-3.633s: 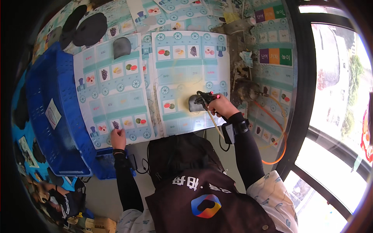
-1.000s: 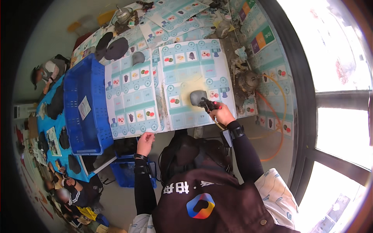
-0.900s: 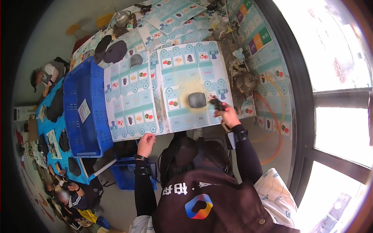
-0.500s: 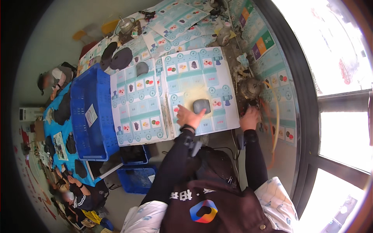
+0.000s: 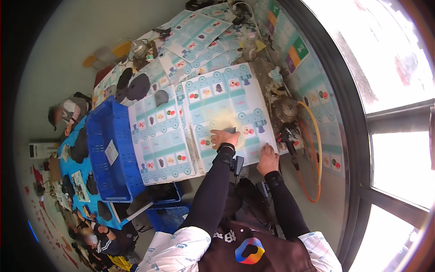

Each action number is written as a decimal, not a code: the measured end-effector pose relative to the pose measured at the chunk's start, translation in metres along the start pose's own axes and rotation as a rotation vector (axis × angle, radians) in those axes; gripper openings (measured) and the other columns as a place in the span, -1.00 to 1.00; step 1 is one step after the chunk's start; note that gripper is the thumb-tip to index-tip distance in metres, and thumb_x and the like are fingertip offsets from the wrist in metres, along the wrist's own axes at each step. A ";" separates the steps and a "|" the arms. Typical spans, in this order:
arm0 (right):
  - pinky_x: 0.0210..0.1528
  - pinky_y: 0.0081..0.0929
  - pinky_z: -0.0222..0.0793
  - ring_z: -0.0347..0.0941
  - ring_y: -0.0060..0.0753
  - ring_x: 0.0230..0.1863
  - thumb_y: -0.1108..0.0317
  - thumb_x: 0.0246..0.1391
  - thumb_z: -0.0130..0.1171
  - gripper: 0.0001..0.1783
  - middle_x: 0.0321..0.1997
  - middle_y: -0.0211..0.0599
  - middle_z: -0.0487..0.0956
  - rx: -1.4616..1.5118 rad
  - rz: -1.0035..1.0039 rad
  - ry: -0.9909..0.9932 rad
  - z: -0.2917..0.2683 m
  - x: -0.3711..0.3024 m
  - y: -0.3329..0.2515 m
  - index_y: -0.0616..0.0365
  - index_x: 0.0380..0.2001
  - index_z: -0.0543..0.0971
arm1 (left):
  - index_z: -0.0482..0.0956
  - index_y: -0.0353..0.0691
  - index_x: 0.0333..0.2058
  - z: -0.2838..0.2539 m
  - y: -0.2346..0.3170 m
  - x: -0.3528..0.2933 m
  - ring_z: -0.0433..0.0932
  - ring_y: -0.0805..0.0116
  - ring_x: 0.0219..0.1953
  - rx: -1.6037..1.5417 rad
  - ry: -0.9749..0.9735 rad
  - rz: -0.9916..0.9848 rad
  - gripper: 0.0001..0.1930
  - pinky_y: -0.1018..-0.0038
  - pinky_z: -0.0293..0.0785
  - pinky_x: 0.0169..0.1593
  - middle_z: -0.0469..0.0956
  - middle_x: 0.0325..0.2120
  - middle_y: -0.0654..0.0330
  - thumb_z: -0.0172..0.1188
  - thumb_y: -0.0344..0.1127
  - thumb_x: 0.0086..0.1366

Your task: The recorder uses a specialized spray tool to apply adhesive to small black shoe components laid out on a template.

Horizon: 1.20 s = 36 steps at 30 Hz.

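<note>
My left hand [image 5: 224,137] is closed over a small dark grey piece with rounded corners [image 5: 231,130], on the printed sheet [image 5: 213,114]. Its fingers hide most of the piece. A pale yellow stain [image 5: 225,119] spreads on the paper around it. At the sheet's lower right corner lies my right hand [image 5: 268,159], fingers stretched out and nothing held. Just beyond it, a dark spray gun [image 5: 288,141] rests on the table's right edge, joined to an orange hose [image 5: 311,199].
A blue plastic basket [image 5: 97,152] stands left of the table. Dark oval pieces [image 5: 138,87] and a smaller grey piece [image 5: 161,97] lie at far left. A metal pot [image 5: 286,109] and a jar [image 5: 250,46] line the right side. Two people [image 5: 74,113] sit at another table.
My right hand has come away from the spray gun and moved left onto the sheet's corner. The left hand has gone from beside the grey piece to over it. The view has shifted slightly.
</note>
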State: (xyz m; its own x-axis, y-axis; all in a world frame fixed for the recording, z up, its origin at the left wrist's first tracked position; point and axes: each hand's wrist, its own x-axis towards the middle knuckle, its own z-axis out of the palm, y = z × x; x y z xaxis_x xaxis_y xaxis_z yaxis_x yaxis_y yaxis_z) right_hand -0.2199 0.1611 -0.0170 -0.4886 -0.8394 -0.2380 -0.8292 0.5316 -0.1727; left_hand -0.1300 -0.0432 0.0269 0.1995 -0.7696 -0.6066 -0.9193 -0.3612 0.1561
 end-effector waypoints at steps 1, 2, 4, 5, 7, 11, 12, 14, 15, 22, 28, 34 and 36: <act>0.25 0.08 0.27 0.18 -0.13 0.44 0.37 -0.01 0.14 -0.35 0.41 -0.13 0.29 -0.033 0.001 -0.044 0.001 0.001 -0.002 0.28 0.22 0.39 | -0.20 -0.51 0.42 -0.005 -0.005 0.005 0.25 -0.07 0.35 0.012 -0.064 0.067 0.38 -0.03 0.19 0.34 0.22 0.29 -0.23 0.47 0.26 -0.07; 0.26 0.08 0.26 0.17 -0.12 0.44 0.37 -0.02 0.15 -0.34 0.40 -0.12 0.30 0.005 0.002 -0.055 -0.002 0.001 -0.003 0.27 0.22 0.39 | -0.20 -0.52 0.42 -0.011 -0.013 0.019 0.22 -0.10 0.38 0.017 -0.106 0.115 0.39 -0.04 0.15 0.38 0.19 0.32 -0.26 0.46 0.27 -0.08; 0.28 0.08 0.24 0.17 -0.10 0.44 0.39 -0.04 0.17 -0.33 0.40 -0.12 0.30 0.048 0.064 -0.067 -0.002 0.002 0.015 0.27 0.22 0.39 | -0.23 -0.49 0.43 -0.030 -0.003 0.018 0.13 -0.20 0.42 0.144 -0.234 0.272 0.41 -0.22 0.04 0.40 0.11 0.36 -0.32 0.46 0.29 -0.10; 0.30 0.08 0.23 0.17 -0.09 0.44 0.40 -0.05 0.18 -0.32 0.40 -0.12 0.30 0.065 0.081 -0.070 -0.003 0.003 0.010 0.28 0.22 0.38 | -0.22 -0.45 0.44 -0.043 -0.018 0.032 0.14 -0.21 0.40 0.160 -0.259 0.348 0.40 -0.32 0.01 0.37 0.13 0.36 -0.29 0.47 0.26 -0.11; 0.32 0.06 0.20 0.16 -0.06 0.45 0.44 -0.07 0.17 -0.30 0.41 -0.10 0.27 0.051 0.056 -0.060 -0.004 0.000 0.008 0.29 0.23 0.35 | -0.14 -0.51 0.42 -0.080 -0.037 0.046 0.20 -0.20 0.36 0.339 -0.191 0.503 0.36 -0.33 0.06 0.34 0.21 0.30 -0.28 0.49 0.16 -0.15; 0.35 0.03 0.18 0.15 -0.04 0.45 0.46 -0.07 0.14 -0.29 0.42 -0.09 0.25 0.042 0.069 -0.072 -0.007 0.003 -0.004 0.30 0.25 0.33 | -0.13 -0.37 0.44 -0.168 -0.096 0.125 0.19 -0.16 0.34 0.388 0.022 0.666 0.31 -0.30 0.01 0.37 0.22 0.27 -0.15 0.54 -0.06 -0.17; 0.35 0.05 0.20 0.15 -0.03 0.45 0.47 -0.07 0.14 -0.30 0.42 -0.12 0.26 0.037 0.060 -0.073 -0.007 0.006 -0.010 0.28 0.23 0.34 | -0.10 -0.32 0.44 -0.185 -0.121 0.159 0.19 -0.13 0.34 0.434 0.124 0.709 0.27 -0.29 -0.04 0.39 0.23 0.27 -0.10 0.53 -0.11 -0.15; 0.34 0.09 0.22 0.15 -0.01 0.44 0.48 -0.07 0.13 -0.31 0.42 -0.15 0.26 0.038 0.081 -0.090 -0.010 0.007 -0.015 0.25 0.23 0.34 | -0.06 -0.26 0.44 -0.205 -0.141 0.208 0.17 -0.05 0.36 0.492 0.216 0.781 0.20 -0.29 -0.12 0.42 0.23 0.26 -0.04 0.51 -0.18 -0.11; 0.34 0.09 0.22 0.15 -0.01 0.44 0.48 -0.07 0.13 -0.31 0.42 -0.15 0.26 0.024 0.087 -0.091 -0.012 0.009 -0.017 0.25 0.23 0.34 | -0.05 -0.24 0.44 -0.212 -0.143 0.222 0.15 -0.01 0.37 0.505 0.215 0.802 0.16 -0.29 -0.17 0.43 0.24 0.26 -0.03 0.49 -0.20 -0.09; 0.32 0.01 0.27 0.25 0.02 0.38 0.43 -0.08 0.18 -0.32 0.39 -0.11 0.30 0.011 0.137 -0.211 -0.016 0.024 -0.019 0.23 0.21 0.40 | -0.07 -0.22 0.45 -0.216 -0.150 0.265 0.01 0.03 0.48 0.543 0.192 0.936 0.13 -0.26 -0.32 0.47 0.16 0.39 0.05 0.50 -0.16 0.03; 0.28 -0.07 0.36 0.36 0.06 0.30 0.41 -0.13 0.22 -0.35 0.34 -0.08 0.35 0.021 0.123 -0.202 -0.024 0.026 -0.012 0.23 0.15 0.47 | -0.02 -0.21 0.45 -0.208 -0.149 0.252 -0.03 -0.03 0.49 0.488 0.476 0.911 0.16 -0.28 -0.33 0.46 0.07 0.43 -0.03 0.54 -0.03 0.01; 0.30 -0.10 0.33 0.35 0.03 0.29 0.39 -0.20 0.26 -0.30 0.28 -0.07 0.39 0.035 -0.037 -0.184 -0.008 0.034 -0.022 0.27 0.14 0.48 | -0.07 -0.26 0.46 -0.205 -0.203 0.194 -0.04 -0.15 0.48 0.268 0.502 0.515 0.26 -0.38 -0.28 0.40 -0.03 0.44 -0.18 0.54 0.12 -0.05; 0.30 -0.08 0.32 0.37 0.06 0.26 0.41 -0.23 0.27 -0.35 0.20 0.00 0.45 0.097 -0.232 -0.142 0.008 0.036 -0.030 0.28 0.07 0.52 | -0.01 -0.30 0.45 -0.175 -0.258 0.170 0.03 -0.16 0.46 0.163 0.643 0.444 0.24 -0.42 -0.17 0.36 0.05 0.42 -0.19 0.53 0.13 -0.05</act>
State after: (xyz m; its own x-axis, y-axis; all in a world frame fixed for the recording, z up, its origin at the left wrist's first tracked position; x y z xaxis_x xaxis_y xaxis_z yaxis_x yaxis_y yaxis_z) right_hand -0.2100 0.1157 -0.0284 -0.2401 -0.9194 -0.3114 -0.8813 0.3410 -0.3271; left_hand 0.2003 -0.1734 0.0197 -0.0863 -0.9944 0.0615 -0.9869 0.0938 0.1312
